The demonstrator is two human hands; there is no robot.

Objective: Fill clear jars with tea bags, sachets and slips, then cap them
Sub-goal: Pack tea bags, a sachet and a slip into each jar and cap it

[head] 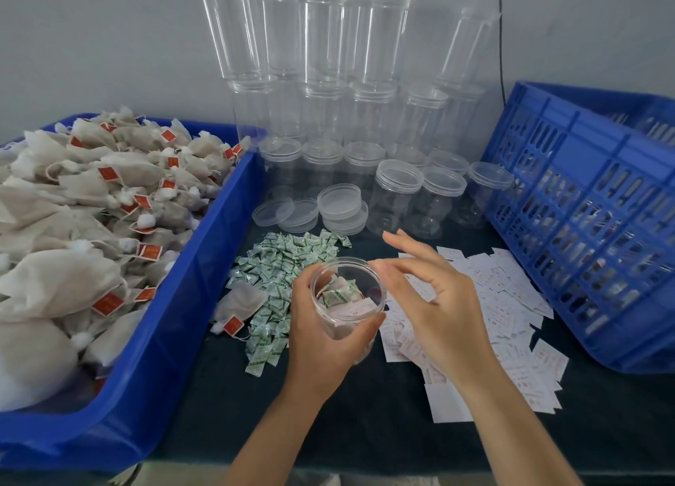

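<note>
My left hand [321,343] grips an uncapped clear jar [349,299] above the dark table. Inside the jar lie tea bags, a green sachet and a white slip. My right hand [434,303] hovers just right of the jar's mouth, fingers spread and relaxed, holding nothing. Green sachets [281,266] are heaped left of the jar, with one loose tea bag [239,303] beside them. White slips [504,303] are scattered to the right. Loose clear lids [339,200] lie behind the sachets.
A blue bin [182,303] heaped with tea bags [91,200] fills the left. A blue slotted crate [591,211] stands at the right. Capped empty jars [398,193] stand mid-table, and stacked empty jars [321,65] line the wall.
</note>
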